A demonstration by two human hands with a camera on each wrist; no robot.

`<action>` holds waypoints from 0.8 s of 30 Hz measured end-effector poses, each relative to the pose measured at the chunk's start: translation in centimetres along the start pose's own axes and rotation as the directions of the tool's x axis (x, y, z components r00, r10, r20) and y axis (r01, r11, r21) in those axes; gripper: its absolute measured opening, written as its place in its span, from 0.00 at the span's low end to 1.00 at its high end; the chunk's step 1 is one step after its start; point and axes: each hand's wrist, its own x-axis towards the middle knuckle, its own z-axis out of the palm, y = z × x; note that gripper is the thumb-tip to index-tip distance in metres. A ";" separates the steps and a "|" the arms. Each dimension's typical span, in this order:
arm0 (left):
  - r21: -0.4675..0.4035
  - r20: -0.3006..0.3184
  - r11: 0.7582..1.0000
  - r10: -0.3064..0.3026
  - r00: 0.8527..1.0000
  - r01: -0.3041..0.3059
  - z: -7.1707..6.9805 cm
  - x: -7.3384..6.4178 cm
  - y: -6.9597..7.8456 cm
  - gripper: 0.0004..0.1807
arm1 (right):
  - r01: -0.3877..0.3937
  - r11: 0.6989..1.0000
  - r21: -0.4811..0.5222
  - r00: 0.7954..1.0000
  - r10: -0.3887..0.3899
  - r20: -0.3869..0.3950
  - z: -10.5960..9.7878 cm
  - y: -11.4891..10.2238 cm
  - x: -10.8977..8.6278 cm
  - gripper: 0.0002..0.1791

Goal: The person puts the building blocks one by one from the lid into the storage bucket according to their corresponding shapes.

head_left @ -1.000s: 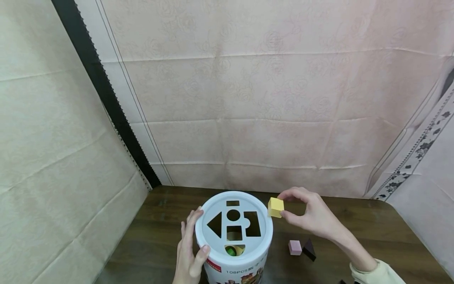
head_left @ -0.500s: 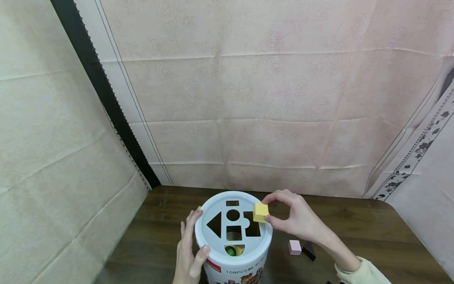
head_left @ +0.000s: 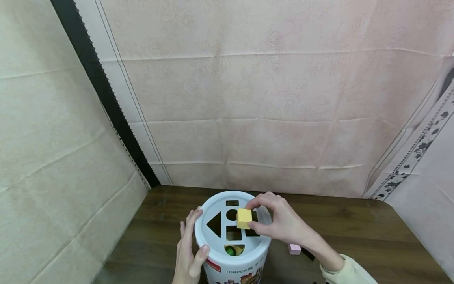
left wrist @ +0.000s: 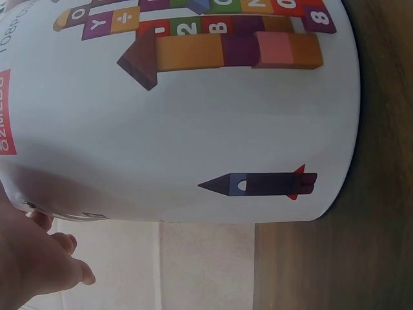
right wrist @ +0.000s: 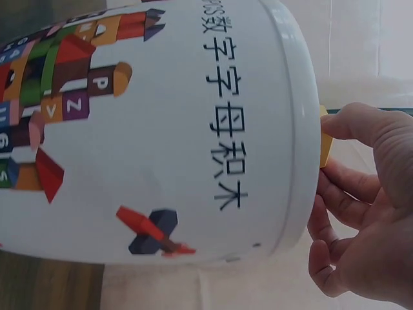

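Note:
A white bucket [head_left: 237,268] with a pale blue lid [head_left: 215,250] stands upright on the table; its lid has cut-out holes of several shapes. My left hand [head_left: 189,248] rests against the lid's left edge, thumb at the front of the rim and fingers along the side. Between thumb and fingers, my right hand [head_left: 281,219] pinches a yellow cube block [head_left: 244,218] over the lid, close above the square hole and partly covering the round one. In the right wrist view, the block [right wrist: 325,137] peeks past the lid's rim. A green piece [head_left: 230,251] shows inside through the front hole.
A pink block [head_left: 294,249] and a black block [head_left: 307,254] lie on the brown wooden table [head_left: 376,236], right of the bucket and partly behind my right forearm. Pale fabric walls [head_left: 269,118] enclose the table at the back and sides.
My right hand has carried the yellow cube block leftward, from beside the bucket's right rim to over the lid's middle. My left hand has stayed at the lid's edge.

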 end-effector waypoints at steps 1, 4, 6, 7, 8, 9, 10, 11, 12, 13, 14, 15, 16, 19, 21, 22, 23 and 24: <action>0.001 0.000 1.000 -0.004 1.000 0.004 0.0 0.0 0.0 0.37 | 0.002 1.000 0.000 1.000 -0.002 0.001 0.1 -0.1 0.1 0.18; 0.004 0.003 1.000 -0.019 1.000 0.019 0.0 0.0 0.0 0.37 | -0.009 1.000 0.011 1.000 0.008 0.013 0.5 -0.3 0.2 0.18; 0.005 0.005 1.000 -0.029 1.000 0.029 0.0 0.0 0.0 0.38 | -0.021 1.000 0.019 0.999 0.021 0.027 0.7 -0.5 0.2 0.18; 0.005 0.006 1.000 -0.028 1.000 0.028 0.0 0.0 0.0 0.38 | -0.027 0.999 0.024 0.999 0.026 0.035 0.8 -0.5 0.2 0.18; 0.004 0.007 1.000 -0.027 1.000 0.027 0.0 0.0 0.0 0.38 | -0.034 0.999 0.027 0.999 0.032 0.043 0.9 -0.6 0.2 0.18; 0.002 0.007 1.000 -0.026 1.000 0.026 0.0 0.0 0.0 0.38 | -0.037 0.999 0.031 0.998 0.036 0.049 1.0 -0.7 0.2 0.18; 0.000 0.006 1.000 -0.027 1.000 0.027 0.0 0.0 0.0 0.38 | -0.039 0.999 0.033 0.998 0.038 0.054 1.1 -0.7 0.2 0.18; -0.002 0.007 1.000 -0.030 1.000 0.030 0.0 0.0 0.0 0.38 | -0.041 0.999 0.034 0.998 0.039 0.058 1.2 -0.8 0.2 0.18; -0.004 0.007 1.000 -0.030 1.000 0.030 0.0 0.0 0.0 0.38 | -0.042 0.998 0.036 0.997 0.040 0.061 1.2 -0.8 0.2 0.19; -0.005 0.007 1.000 -0.030 1.000 0.030 0.0 0.0 0.1 0.38 | -0.044 0.998 0.036 0.997 0.042 0.064 1.3 -0.9 0.1 0.19; -0.007 0.008 0.999 -0.031 0.999 0.031 0.0 0.0 0.1 0.38 | -0.047 0.998 0.035 0.997 0.045 0.066 1.4 -0.9 0.1 0.19; -0.007 0.008 0.999 -0.035 0.999 0.035 0.0 0.0 0.1 0.38 | -0.050 0.998 0.034 0.997 0.047 0.069 1.4 -0.9 0.1 0.19; -0.006 0.009 0.999 -0.037 0.999 0.037 0.0 0.0 0.1 0.38 | -0.057 0.998 0.034 0.996 0.055 0.073 1.5 -1.0 0.1 0.19; -0.004 0.013 0.999 -0.045 0.999 0.045 0.0 0.0 0.0 0.38 | -0.073 0.997 0.025 0.994 0.071 0.086 1.7 -1.1 -0.1 0.20; -0.003 0.015 0.999 -0.049 0.999 0.049 0.0 0.0 0.0 0.38 | -0.076 0.997 0.022 0.993 0.074 0.091 1.8 -1.1 -0.1 0.19; -0.003 0.014 0.999 -0.048 0.999 0.048 -0.1 0.0 0.0 0.38 | -0.077 0.997 0.019 0.993 0.075 0.092 1.8 -1.1 -0.1 0.19; -0.004 0.014 0.999 -0.047 0.999 0.047 -0.1 0.0 0.0 0.38 | -0.073 0.997 0.014 0.993 0.071 0.092 1.8 -1.1 -0.1 0.19; -0.004 0.013 0.999 -0.046 0.999 0.046 -0.1 0.0 -0.1 0.38 | -0.070 0.997 0.010 0.993 0.069 0.091 1.8 -1.1 -0.1 0.19</action>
